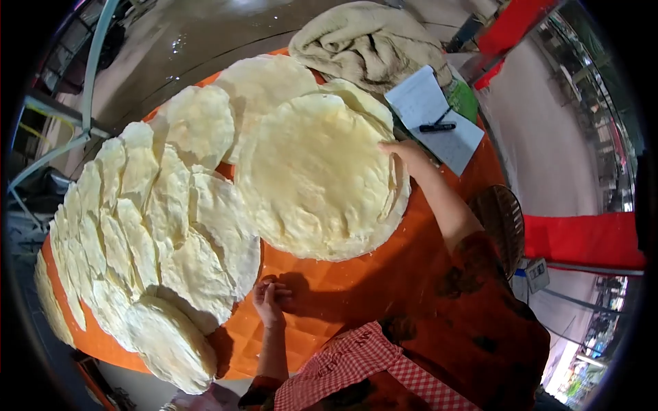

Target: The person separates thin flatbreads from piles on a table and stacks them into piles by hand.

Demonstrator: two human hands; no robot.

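Observation:
A stack of large, round, pale flatbread sheets (312,175) lies on the orange table (308,284). At the stack's right edge is my right hand (404,152), its fingers on the rim of the sheets and its thumb side partly hidden. My left hand (271,296) hovers over the table below the stack, fingers curled loosely and apart, holding nothing. To its left, many overlapping sheets (164,198) spread in rows, and a small pile (170,342) sits at the near left edge.
An open notebook (428,113) with a black pen (436,127) lies at the upper right, beside a beige cloth sack (367,44) and something green (462,101). A woven basket (499,226) stands by my right arm. Metal poles (89,75) rise at the left.

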